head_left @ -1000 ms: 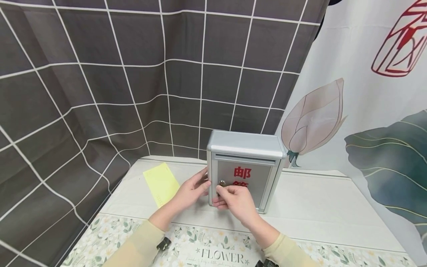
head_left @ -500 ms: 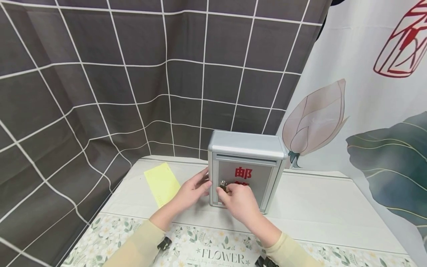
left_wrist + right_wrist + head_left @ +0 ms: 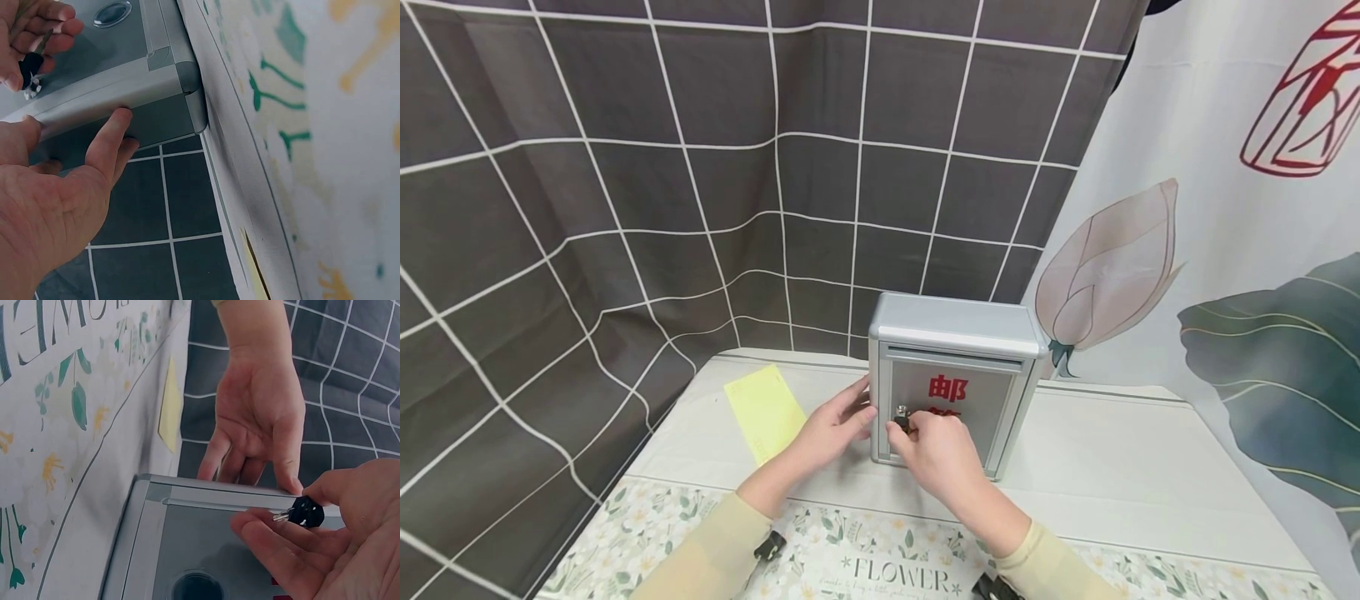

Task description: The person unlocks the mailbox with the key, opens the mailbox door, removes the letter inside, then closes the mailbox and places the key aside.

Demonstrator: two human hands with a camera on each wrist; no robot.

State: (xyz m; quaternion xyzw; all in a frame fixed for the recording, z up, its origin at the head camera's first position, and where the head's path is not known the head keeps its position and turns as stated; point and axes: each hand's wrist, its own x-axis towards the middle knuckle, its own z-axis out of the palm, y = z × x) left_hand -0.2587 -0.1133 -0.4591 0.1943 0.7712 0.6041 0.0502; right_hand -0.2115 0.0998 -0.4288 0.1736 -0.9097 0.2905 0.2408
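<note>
A silver-grey mailbox (image 3: 958, 312) with red characters on its door stands upright on the table. The right hand (image 3: 943, 454) is at the door's left side, pinching a black-headed key (image 3: 902, 424) just below the metal lock (image 3: 901, 410). In the right wrist view, thumb and fingers hold the black key head (image 3: 309, 514), and a metal shaft shows beside it. The left hand (image 3: 827, 429) rests against the box's left side with extended fingers. Its thumb touches the front edge, as the left wrist view shows. How deep the key sits in the lock is hidden.
A yellow envelope-like paper (image 3: 765, 412) lies on the white table cover (image 3: 1120, 467) left of the box. Flower-printed cloth (image 3: 880, 567) runs along the near edge. Behind hangs a dark gridded curtain (image 3: 820, 183). A round window (image 3: 112, 14) sits low on the door.
The right hand has turned and shifted slightly at the lock, so the black key head now shows between thumb and fingers. The left hand stays against the box's side.
</note>
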